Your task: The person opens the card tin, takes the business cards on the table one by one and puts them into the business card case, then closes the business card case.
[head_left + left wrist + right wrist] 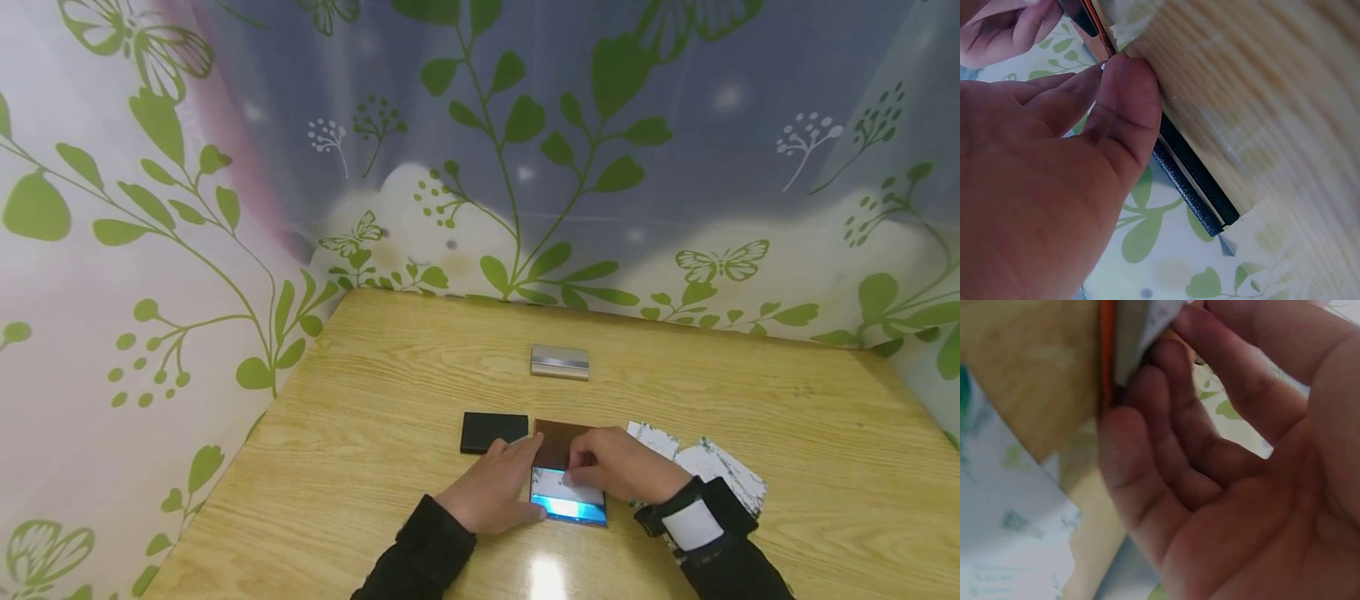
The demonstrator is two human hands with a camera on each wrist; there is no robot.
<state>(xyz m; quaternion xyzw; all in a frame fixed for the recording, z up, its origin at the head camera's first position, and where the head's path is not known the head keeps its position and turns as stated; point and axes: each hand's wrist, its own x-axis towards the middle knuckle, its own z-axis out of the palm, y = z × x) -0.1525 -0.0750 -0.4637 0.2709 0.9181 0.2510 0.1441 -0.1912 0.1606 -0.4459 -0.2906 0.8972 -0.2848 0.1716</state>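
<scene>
An open brown card case point(558, 442) lies on the wooden table point(390, 367), its shiny lower half point(567, 504) reflecting blue light. My left hand point(517, 467) lies flat at the case's left edge, with the thumb point(1125, 94) pressed against its side. My right hand point(581, 471) is curled over the case's middle and pinches a white printed card point(558, 482) there. In the right wrist view that hand's fingers point(1147, 431) curl beside the card point(1150, 322) and the case's orange edge point(1107, 356).
A black case point(492, 431) lies just left of the brown one and also shows in the left wrist view point(1194, 181). A silver metal case point(559, 362) sits further back. Several white printed cards point(712, 462) are spread under my right wrist. Leaf-patterned curtains point(150, 250) enclose the table.
</scene>
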